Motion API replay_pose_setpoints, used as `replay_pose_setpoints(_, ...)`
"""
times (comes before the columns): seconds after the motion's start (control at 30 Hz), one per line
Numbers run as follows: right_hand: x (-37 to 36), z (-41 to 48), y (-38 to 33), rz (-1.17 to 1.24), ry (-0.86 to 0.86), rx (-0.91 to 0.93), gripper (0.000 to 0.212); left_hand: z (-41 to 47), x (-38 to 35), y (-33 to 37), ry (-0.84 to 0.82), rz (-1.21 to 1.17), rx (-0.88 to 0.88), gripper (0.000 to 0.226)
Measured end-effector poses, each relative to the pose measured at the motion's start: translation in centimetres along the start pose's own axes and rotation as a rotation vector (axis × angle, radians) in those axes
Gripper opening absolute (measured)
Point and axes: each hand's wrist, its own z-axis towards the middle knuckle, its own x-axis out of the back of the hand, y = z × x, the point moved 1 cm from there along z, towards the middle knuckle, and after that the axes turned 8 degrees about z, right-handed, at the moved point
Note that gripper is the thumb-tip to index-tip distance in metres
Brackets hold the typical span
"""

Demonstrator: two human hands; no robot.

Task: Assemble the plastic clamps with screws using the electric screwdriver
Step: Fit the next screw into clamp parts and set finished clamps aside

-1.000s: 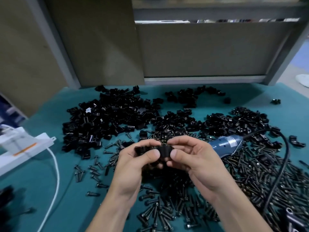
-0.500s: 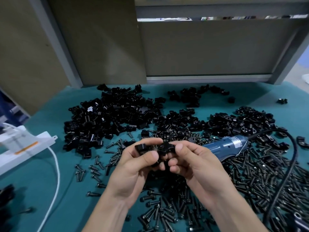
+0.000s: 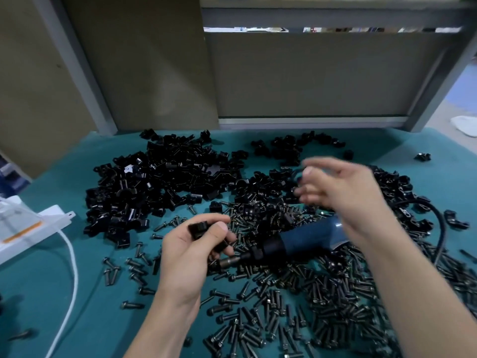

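Note:
My left hand pinches a black plastic clamp piece between thumb and fingers, just above the green table. My right hand is lifted farther back and to the right, over the clamp parts. It is motion-blurred, with its fingers loosely curled. A dark curved shape shows by its fingertips; whether the hand holds it is unclear. The blue electric screwdriver lies on the table between my hands, its bit pointing left under my left fingers. Several black screws are spread out in front of me.
A large heap of black clamp parts covers the back left of the green mat, with smaller heaps behind. The screwdriver's black cable loops at the right. A white power strip and its white cord lie at the left. Panels stand behind.
My hands were together on one clamp in front of me. Now they have parted: the right hand has swung up and away to the right, and the left keeps a black piece.

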Motion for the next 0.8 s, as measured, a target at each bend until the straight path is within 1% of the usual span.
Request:
replay_pose_setpoints(0.03, 1.1, 1.8, 0.0, -0.093, 0.145, 0.040, 0.046, 0.1, 0.1, -0.1, 0.038, 0.015, -0.015, 0.012)
replay_pose_setpoints(0.07, 1.9, 3.4, 0.1, -0.238, 0.256, 0.070, 0.054, 0.2, 0.3, -0.1, 0.069, 0.022, -0.018, 0.017)
replay_pose_setpoints(0.1, 2.6, 5.0, 0.3, -0.424, 0.296, 0.080, 0.057, 0.3, 0.6, -0.1, 0.091, 0.025, -0.018, 0.020)
replay_pose_setpoints(0.13, 2.9, 6.5, 0.5, -0.647, 0.242, 0.055, 0.056, 0.4, 0.8, -0.1, 0.105, 0.023, -0.014, 0.023)
replay_pose_setpoints(0.17, 2.9, 7.9, 0.9, -0.878, 0.110, -0.009, 0.054, 0.5, 0.9, 0.0, 0.115, 0.019, -0.009, 0.024)
replay_pose_setpoints(0.2, 2.4, 8.8, 1.3, -1.072, -0.059, -0.084, 0.057, 0.6, 1.0, 0.0, 0.121, 0.014, -0.004, 0.025)
replay_pose_setpoints(0.23, 1.9, 9.3, 1.7, -1.200, -0.222, -0.144, 0.065, 0.6, 1.0, 0.0, 0.126, 0.011, -0.002, 0.026)
replay_pose_setpoints(0.27, 1.2, 9.7, 2.2, -1.257, -0.351, -0.177, 0.074, 0.7, 1.0, 0.0, 0.129, 0.011, 0.001, 0.026)
replay_pose_setpoints(0.3, 0.6, 10.0, 2.7, -1.276, -0.423, -0.173, 0.078, 0.8, 1.0, -0.1, 0.127, 0.014, 0.004, 0.026)
replay_pose_setpoints(0.33, 0.1, 10.3, 3.1, -1.299, -0.451, -0.139, 0.076, 0.9, 1.0, -0.2, 0.123, 0.017, 0.008, 0.026)
replay_pose_setpoints(0.43, -0.6, 11.1, 4.3, -1.387, -0.410, 0.018, 0.049, 1.0, 1.0, -0.3, 0.118, 0.016, 0.022, 0.025)
replay_pose_setpoints(0.5, -0.6, 11.2, 4.5, -1.406, -0.390, 0.038, 0.036, 1.0, 1.0, -0.4, 0.115, 0.021, 0.025, 0.024)
replay_pose_setpoints(0.57, -0.3, 11.0, 4.5, -1.325, -0.338, 0.037, 0.029, 1.1, 1.1, -0.4, 0.110, 0.028, 0.020, 0.024)
replay_pose_setpoints(0.63, 0.0, 10.5, 4.3, -1.200, -0.254, 0.066, 0.014, 1.1, 1.1, -0.5, 0.102, 0.037, 0.012, 0.024)
replay_pose_setpoints(0.67, 0.1, 10.3, 4.1, -1.143, -0.214, 0.091, 0.013, 1.1, 1.1, -0.5, 0.098, 0.039, 0.009, 0.024)
replay_pose_setpoints(0.73, -0.1, 9.7, 3.9, -1.062, -0.164, 0.122, 0.023, 1.1, 1.0, -0.5, 0.090, 0.043, 0.006, 0.023)
replay_pose_setpoints(0.77, -0.3, 9.4, 3.8, -1.032, -0.172, 0.121, 0.028, 1.1, 0.9, -0.5, 0.087, 0.043, 0.008, 0.023)
replay_pose_setpoints(0.8, -0.6, 9.2, 3.9, -1.007, -0.211, 0.106, 0.038, 1.0, 0.9, -0.6, 0.085, 0.044, 0.009, 0.023)
